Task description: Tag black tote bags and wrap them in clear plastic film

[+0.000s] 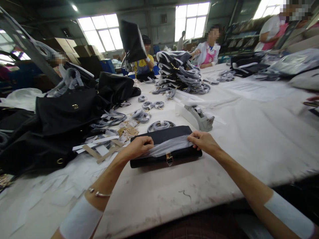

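A black handbag [171, 132] lies flat on the table in front of me, its gold buckle [169, 158] facing my side. Across it stretches a strip of thin white wrapping tissue [166, 146]. My left hand [141, 146] pinches the strip's left end, fingers curled. At the other end my right hand [203, 141] grips the tissue between thumb and fingers, over the bag's right part. Just behind the bag sits a coiled, wrapped strap [161, 125].
Black bags [67, 113] are heaped at the left, beside loose paper strips and tags [99, 149]. A grey tape dispenser [198, 116] stands behind the bag to the right. Farther back rises a stack of wrapped bags [176, 71]. Co-workers [208, 49] are across the table.
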Available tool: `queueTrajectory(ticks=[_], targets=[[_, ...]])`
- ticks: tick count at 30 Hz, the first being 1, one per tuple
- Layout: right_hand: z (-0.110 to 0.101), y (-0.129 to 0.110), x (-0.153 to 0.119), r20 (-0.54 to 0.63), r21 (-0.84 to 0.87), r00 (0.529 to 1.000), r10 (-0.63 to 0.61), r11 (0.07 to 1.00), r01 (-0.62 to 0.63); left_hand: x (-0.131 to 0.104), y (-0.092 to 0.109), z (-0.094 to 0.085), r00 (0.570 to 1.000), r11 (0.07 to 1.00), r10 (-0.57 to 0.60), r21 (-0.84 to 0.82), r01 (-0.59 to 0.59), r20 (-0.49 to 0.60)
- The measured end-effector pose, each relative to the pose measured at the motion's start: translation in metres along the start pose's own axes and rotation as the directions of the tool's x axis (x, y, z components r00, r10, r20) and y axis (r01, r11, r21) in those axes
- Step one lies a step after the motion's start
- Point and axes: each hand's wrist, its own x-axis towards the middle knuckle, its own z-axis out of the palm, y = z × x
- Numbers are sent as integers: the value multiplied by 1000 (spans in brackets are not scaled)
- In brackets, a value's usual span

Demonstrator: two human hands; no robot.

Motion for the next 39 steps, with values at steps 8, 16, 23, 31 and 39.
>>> queueTrajectory(ticks=[8,16,23,31,39], targets=[[-10,1,4,-58,-8,998,11,1000,-12,0,-9,-11,999,983,38,181,-44,38],[-19,-12,9,-104,-221,993,-62,975,38,-3,-15,-12,991,991,56,118,-70,125],[-15,-5,32,-129,-296,984,-123,952,80,1,-18,-15,984,995,30,86,-45,177],[-12,19,36,-109,-175,990,-93,982,73,6,-18,-17,969,989,7,139,-42,245],[-15,20,31,-29,-95,1000,2,995,-5,12,-18,-23,945,992,-16,124,-26,327]])
